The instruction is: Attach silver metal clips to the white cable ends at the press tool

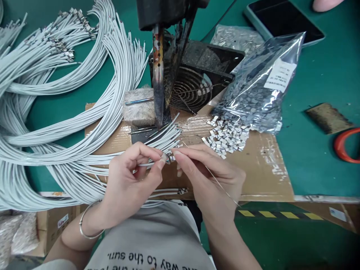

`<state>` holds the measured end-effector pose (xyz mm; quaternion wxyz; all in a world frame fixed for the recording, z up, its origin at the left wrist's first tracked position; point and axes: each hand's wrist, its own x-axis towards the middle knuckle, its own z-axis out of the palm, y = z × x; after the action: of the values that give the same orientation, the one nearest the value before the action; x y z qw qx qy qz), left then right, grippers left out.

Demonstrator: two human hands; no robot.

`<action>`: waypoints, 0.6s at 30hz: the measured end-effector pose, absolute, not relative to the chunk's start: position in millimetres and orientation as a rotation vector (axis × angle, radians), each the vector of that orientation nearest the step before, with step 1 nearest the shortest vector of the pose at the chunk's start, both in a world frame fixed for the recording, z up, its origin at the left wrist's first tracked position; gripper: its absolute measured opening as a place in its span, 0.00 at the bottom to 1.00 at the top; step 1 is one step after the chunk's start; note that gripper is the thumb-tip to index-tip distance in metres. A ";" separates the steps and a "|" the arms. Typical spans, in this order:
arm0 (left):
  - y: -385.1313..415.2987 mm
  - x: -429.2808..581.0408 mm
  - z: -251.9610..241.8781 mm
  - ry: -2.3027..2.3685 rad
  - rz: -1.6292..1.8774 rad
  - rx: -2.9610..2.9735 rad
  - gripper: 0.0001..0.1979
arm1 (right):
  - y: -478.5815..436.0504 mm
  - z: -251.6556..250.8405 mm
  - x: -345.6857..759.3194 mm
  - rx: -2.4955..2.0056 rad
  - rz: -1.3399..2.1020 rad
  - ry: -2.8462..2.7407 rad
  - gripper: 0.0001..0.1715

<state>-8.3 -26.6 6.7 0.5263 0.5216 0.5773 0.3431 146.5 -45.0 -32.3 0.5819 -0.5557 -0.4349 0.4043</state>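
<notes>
My left hand [135, 180] is closed, thumb and forefinger pinching a white cable [144, 164] close to its end. A small shiny metal piece [170, 159] sits at that end, between the fingertips of both hands. My right hand [213, 176] is closed too, its fingertips at the metal piece. Through its fingers runs a thin stiff wire [221, 186], slanting down to the right; whether the fingers also grip the metal piece is hidden. Just above my hands hangs the dark tip of an upright soldering iron [159, 101]. More white cable ends [168, 137] lie beneath it.
Large bundles of white cables [92, 127] cover the left. A fan with a round grille [191, 88] stands behind the iron, beside a whitish block [138, 108]. To the right are loose metal pieces [227, 135], a silvery bag [258, 90], a phone [284, 20] and an orange handle [341, 146].
</notes>
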 end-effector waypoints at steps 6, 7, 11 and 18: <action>-25.1 -8.8 5.9 1.399 0.829 1.259 0.05 | -45.4 -31.7 145.9 -1.286 0.968 -1.029 0.15; -25.0 -8.7 5.7 1.399 0.829 1.259 0.05 | -45.6 -31.4 145.8 -1.284 0.963 -1.034 0.15; -24.4 -8.1 5.8 1.385 0.837 1.251 0.05 | -47.1 -31.0 145.2 -1.279 0.947 -1.064 0.16; -24.8 -8.4 6.4 1.394 0.842 1.247 0.05 | -49.4 -32.0 144.8 -1.282 0.895 -1.105 0.16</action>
<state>-8.4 -24.8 6.4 0.5186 0.5197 0.5811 0.3511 144.8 -49.4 -32.0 0.5758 -0.5476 -0.4717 0.3821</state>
